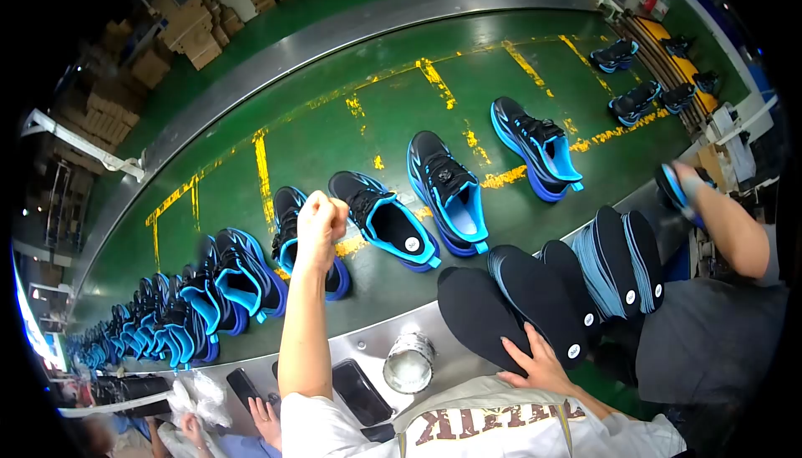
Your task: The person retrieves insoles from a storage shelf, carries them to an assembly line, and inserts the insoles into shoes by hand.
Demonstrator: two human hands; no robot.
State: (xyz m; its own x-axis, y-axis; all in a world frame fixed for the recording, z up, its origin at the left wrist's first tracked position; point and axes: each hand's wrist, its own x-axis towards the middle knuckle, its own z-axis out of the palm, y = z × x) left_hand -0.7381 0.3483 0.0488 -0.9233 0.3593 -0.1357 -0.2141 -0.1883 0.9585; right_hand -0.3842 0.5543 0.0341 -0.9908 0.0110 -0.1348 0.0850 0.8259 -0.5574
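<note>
While the left hand (319, 222) is clenched into a fist before a black-and-blue sneaker (289, 206), and I cannot tell if they touch, the right hand (539, 361) spreads its fingers upon a black insole (474, 312). This insole lies over the metal ledge (361, 343), beside further insoles (545, 291); the sneaker stands on the green belt (334, 136).

Green belt (319, 145) beyond the shoes (434, 157) offers passage (a jar (409, 363) obstructs the ledge (378, 338)).

Black-and-blue fabric sneakers (430, 155) stand on the flat green belt (322, 136). Nearer, a round translucent container (408, 364) sits left of elongated black insoles (539, 295).
</note>
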